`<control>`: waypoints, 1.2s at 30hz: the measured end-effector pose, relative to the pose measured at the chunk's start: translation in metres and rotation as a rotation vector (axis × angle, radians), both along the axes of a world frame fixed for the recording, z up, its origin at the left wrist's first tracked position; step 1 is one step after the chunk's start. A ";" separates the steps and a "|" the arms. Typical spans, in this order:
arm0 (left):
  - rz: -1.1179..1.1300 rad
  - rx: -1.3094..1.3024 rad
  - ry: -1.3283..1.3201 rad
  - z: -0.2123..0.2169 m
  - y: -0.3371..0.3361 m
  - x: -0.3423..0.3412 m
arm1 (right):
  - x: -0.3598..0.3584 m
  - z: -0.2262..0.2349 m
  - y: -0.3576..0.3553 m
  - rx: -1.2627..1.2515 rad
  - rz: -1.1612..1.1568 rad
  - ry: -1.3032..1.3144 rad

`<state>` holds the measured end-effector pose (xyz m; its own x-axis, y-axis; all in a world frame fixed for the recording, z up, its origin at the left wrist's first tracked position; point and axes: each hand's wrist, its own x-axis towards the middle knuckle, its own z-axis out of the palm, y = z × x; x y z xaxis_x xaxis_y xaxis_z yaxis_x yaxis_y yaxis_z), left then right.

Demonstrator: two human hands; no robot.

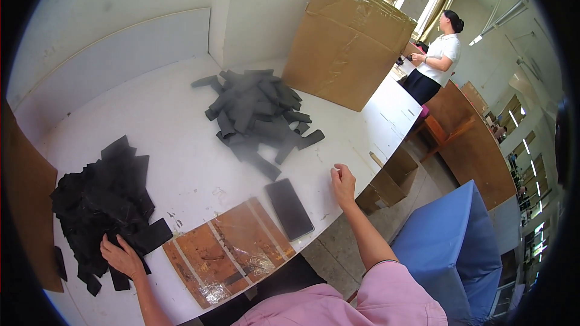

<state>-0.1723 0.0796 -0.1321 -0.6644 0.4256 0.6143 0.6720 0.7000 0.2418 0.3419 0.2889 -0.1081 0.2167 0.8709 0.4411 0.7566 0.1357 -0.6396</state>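
On the left of the white table lies a pile of flat black fabric pieces [103,196]. My left hand [122,258] rests on its near edge, fingers apart against the dark cloth and gripping nothing that shows. Over the table's right edge, my right hand [343,186] is raised with its fingers curled in, and nothing is visible in them. Farther back sits a second heap, of dark grey folded or tube-like fabric pieces [257,108]. A black phone [289,209] lies between my arms, beside a brown board covered with clear tape [232,244].
A large taped cardboard box [350,42] stands at the table's far right corner. Cardboard [27,199] borders the left side. Below the right edge are an open carton [389,184] and a blue covered object [444,247]. A person in a white shirt [438,60] stands beyond.
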 end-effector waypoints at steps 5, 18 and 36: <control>-0.012 0.017 -0.021 0.000 0.000 0.001 | 0.020 -0.027 -0.002 -0.024 -0.096 0.083; -0.040 0.084 -0.043 -0.003 -0.001 -0.004 | 0.001 -0.021 -0.005 -0.094 -0.184 -0.143; -0.053 0.099 -0.036 -0.007 -0.002 -0.007 | -0.004 -0.020 -0.007 -0.011 -0.153 -0.232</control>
